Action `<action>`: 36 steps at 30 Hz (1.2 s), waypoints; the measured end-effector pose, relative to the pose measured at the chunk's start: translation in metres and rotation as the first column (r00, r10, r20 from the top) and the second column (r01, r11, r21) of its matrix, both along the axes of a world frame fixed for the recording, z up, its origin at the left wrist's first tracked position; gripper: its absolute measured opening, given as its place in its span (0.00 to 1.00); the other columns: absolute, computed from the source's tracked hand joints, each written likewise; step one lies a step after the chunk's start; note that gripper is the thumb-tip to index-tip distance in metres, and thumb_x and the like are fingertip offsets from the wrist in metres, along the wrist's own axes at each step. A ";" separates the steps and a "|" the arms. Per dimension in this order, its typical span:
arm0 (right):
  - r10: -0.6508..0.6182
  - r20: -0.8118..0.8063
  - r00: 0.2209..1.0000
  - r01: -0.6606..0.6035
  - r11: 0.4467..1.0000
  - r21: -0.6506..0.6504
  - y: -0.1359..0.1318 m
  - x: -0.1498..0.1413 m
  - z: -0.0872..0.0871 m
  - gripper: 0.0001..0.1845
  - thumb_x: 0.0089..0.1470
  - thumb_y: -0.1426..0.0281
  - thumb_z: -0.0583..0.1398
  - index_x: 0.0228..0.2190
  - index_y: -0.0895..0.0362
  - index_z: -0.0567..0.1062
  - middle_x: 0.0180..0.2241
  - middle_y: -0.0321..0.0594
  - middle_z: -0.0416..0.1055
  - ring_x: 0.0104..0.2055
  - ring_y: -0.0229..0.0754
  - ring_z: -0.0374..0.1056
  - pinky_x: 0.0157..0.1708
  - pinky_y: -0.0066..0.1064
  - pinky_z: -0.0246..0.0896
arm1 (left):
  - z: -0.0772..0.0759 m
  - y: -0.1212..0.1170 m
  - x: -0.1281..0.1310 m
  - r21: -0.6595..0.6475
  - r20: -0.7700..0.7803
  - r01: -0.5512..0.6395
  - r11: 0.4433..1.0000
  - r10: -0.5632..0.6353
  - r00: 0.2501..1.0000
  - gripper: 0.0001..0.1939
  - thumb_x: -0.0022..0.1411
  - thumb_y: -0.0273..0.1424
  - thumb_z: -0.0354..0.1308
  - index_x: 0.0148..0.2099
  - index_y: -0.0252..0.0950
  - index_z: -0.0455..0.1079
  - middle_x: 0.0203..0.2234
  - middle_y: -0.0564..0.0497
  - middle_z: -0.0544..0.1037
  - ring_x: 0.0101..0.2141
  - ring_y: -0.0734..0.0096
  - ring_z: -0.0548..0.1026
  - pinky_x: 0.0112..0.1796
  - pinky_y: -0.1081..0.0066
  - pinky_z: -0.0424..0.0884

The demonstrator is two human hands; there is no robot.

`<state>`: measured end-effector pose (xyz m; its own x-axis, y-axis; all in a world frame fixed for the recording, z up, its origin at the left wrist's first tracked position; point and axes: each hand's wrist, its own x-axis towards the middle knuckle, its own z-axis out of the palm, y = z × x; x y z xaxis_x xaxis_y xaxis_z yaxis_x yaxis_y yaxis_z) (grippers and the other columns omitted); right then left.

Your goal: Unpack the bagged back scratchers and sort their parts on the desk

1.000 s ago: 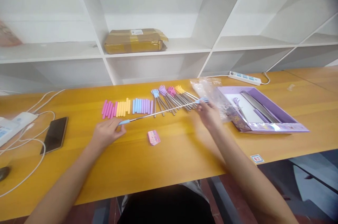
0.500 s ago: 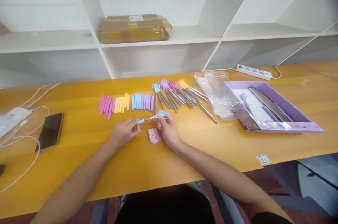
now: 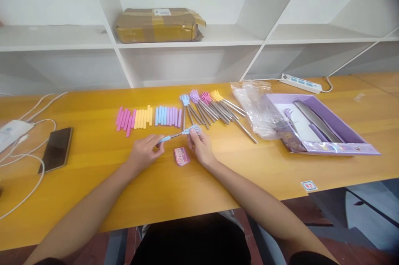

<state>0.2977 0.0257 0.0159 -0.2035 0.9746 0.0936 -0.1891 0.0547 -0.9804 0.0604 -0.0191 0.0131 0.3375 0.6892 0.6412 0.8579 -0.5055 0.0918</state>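
Note:
Both hands hold one small blue back scratcher (image 3: 179, 134) just above the yellow table (image 3: 93, 173); its metal rod is pushed in short. My left hand (image 3: 144, 153) pinches the blue handle end. My right hand (image 3: 201, 146) grips the claw-shaped head. A small pink box (image 3: 181, 156) lies on the table between my hands. Behind them lie a row of pink, yellow, blue and purple handle sleeves (image 3: 148, 117) and several more scratchers (image 3: 208, 107) with coloured heads.
A purple box (image 3: 321, 125) with clear plastic bags (image 3: 258, 109) beside it sits at the right. A phone (image 3: 56, 148), a charger and white cables lie at the left. A power strip (image 3: 299, 82) and white shelves with a brown parcel (image 3: 158, 24) stand behind.
The blue scratcher was stretched out long between my hands a second ago. My right hand has moved left toward my left hand, and the rod is now collapsed short.

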 end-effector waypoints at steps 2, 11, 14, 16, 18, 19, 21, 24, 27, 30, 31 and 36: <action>-0.012 0.009 1.000 0.012 1.000 0.004 0.000 -0.001 -0.001 0.35 0.59 0.35 0.63 0.23 0.53 0.67 0.17 0.30 0.60 0.20 0.35 0.54 0.21 0.30 0.51 | -0.001 0.001 0.000 -0.022 -0.007 -0.007 1.000 0.007 1.000 0.11 0.74 0.28 0.54 0.49 0.38 0.77 0.28 0.53 0.80 0.27 0.72 0.77 0.30 0.72 0.71; 0.010 -0.043 0.999 -0.013 0.996 -0.084 -0.011 -0.005 -0.010 0.36 0.61 0.37 0.63 0.20 0.52 0.64 0.14 0.29 0.56 0.16 0.34 0.51 0.19 0.30 0.47 | -0.008 -0.005 0.003 -0.061 -0.029 0.030 0.998 -0.031 0.999 0.13 0.74 0.28 0.54 0.55 0.39 0.77 0.33 0.51 0.83 0.30 0.72 0.80 0.31 0.72 0.72; 0.019 -0.014 1.000 -0.020 0.996 -0.083 -0.014 -0.004 -0.007 0.37 0.62 0.36 0.62 0.19 0.52 0.64 0.12 0.29 0.56 0.15 0.34 0.51 0.18 0.31 0.47 | -0.005 -0.007 0.004 -0.083 -0.030 0.013 0.996 -0.016 0.999 0.13 0.74 0.29 0.54 0.55 0.40 0.77 0.35 0.51 0.84 0.32 0.72 0.81 0.33 0.72 0.74; 0.036 0.040 0.999 -0.033 0.998 -0.058 -0.014 -0.003 -0.004 0.38 0.63 0.36 0.59 0.18 0.52 0.64 0.12 0.31 0.57 0.16 0.34 0.52 0.19 0.31 0.48 | -0.003 -0.008 0.005 -0.085 -0.024 0.003 0.996 -0.005 1.000 0.13 0.75 0.29 0.53 0.54 0.40 0.77 0.33 0.51 0.83 0.30 0.72 0.79 0.32 0.72 0.73; 0.040 0.075 0.996 -0.037 0.999 -0.038 -0.013 -0.003 -0.004 0.39 0.64 0.35 0.58 0.18 0.52 0.63 0.13 0.31 0.56 0.17 0.35 0.53 0.20 0.31 0.48 | -0.001 -0.008 0.006 -0.111 -0.013 0.000 0.994 -0.001 1.000 0.11 0.76 0.30 0.53 0.52 0.39 0.77 0.31 0.52 0.82 0.29 0.73 0.78 0.31 0.72 0.70; 0.039 0.077 0.996 -0.036 0.999 -0.039 -0.013 -0.004 -0.005 0.39 0.63 0.35 0.58 0.18 0.52 0.62 0.14 0.31 0.56 0.17 0.34 0.52 0.20 0.31 0.46 | -0.001 -0.008 0.007 -0.130 -0.010 0.001 0.992 -0.002 1.000 0.11 0.78 0.32 0.53 0.51 0.39 0.77 0.31 0.53 0.81 0.28 0.73 0.77 0.30 0.72 0.69; 0.043 0.060 0.997 -0.040 0.997 -0.061 -0.011 -0.005 -0.008 0.39 0.60 0.34 0.61 0.18 0.52 0.59 0.15 0.29 0.52 0.18 0.33 0.47 0.19 0.31 0.42 | -0.002 -0.007 0.008 -0.164 -0.017 0.006 0.987 -0.008 1.000 0.12 0.80 0.35 0.52 0.49 0.38 0.76 0.31 0.52 0.81 0.28 0.72 0.77 0.29 0.71 0.67; 0.073 0.005 0.997 -0.072 0.992 -0.101 -0.010 -0.007 -0.012 0.40 0.57 0.36 0.64 0.19 0.51 0.53 0.17 0.28 0.47 0.20 0.32 0.42 0.20 0.30 0.37 | -0.006 -0.005 0.006 -0.195 -0.054 -0.001 0.981 -0.010 0.998 0.17 0.82 0.40 0.49 0.49 0.37 0.76 0.34 0.49 0.83 0.30 0.70 0.78 0.29 0.70 0.66; 0.088 -0.091 0.992 -0.101 0.984 -0.145 -0.009 -0.009 -0.011 0.40 0.55 0.38 0.66 0.20 0.51 0.52 0.19 0.26 0.44 0.21 0.32 0.38 0.20 0.30 0.35 | -0.010 -0.004 0.004 -0.253 -0.111 -0.041 0.967 0.013 0.994 0.19 0.83 0.42 0.46 0.48 0.37 0.74 0.35 0.47 0.84 0.30 0.67 0.79 0.29 0.70 0.64; 0.095 -0.134 0.986 -0.117 0.978 -0.175 -0.006 -0.010 -0.009 0.40 0.55 0.38 0.67 0.21 0.50 0.50 0.20 0.26 0.42 0.21 0.32 0.37 0.20 0.30 0.34 | -0.010 -0.002 0.004 -0.349 -0.180 -0.108 0.931 0.046 0.983 0.20 0.82 0.42 0.45 0.42 0.38 0.71 0.28 0.48 0.80 0.26 0.66 0.75 0.26 0.69 0.59; 0.094 -0.132 0.987 -0.116 0.978 -0.172 -0.004 -0.011 -0.009 0.40 0.55 0.38 0.67 0.21 0.50 0.50 0.20 0.26 0.41 0.21 0.32 0.36 0.20 0.30 0.34 | -0.009 -0.002 0.005 -0.378 -0.198 -0.125 0.917 0.052 0.979 0.19 0.82 0.42 0.45 0.41 0.39 0.70 0.26 0.49 0.79 0.24 0.65 0.74 0.25 0.69 0.57; 0.035 -0.066 0.997 -0.041 0.995 -0.092 0.005 -0.009 0.001 0.40 0.54 0.37 0.66 0.21 0.50 0.50 0.20 0.26 0.40 0.22 0.33 0.38 0.21 0.30 0.36 | 0.003 0.004 0.005 -0.441 -0.239 -0.148 0.885 0.043 0.970 0.16 0.82 0.41 0.47 0.41 0.40 0.66 0.23 0.51 0.76 0.21 0.66 0.71 0.25 0.70 0.53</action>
<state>0.2887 0.0307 0.0168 -0.2367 0.9714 0.0166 -0.2520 -0.0449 -0.9667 0.0651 -0.0152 0.0164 0.3490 0.9215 0.1706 0.9246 -0.3682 0.0976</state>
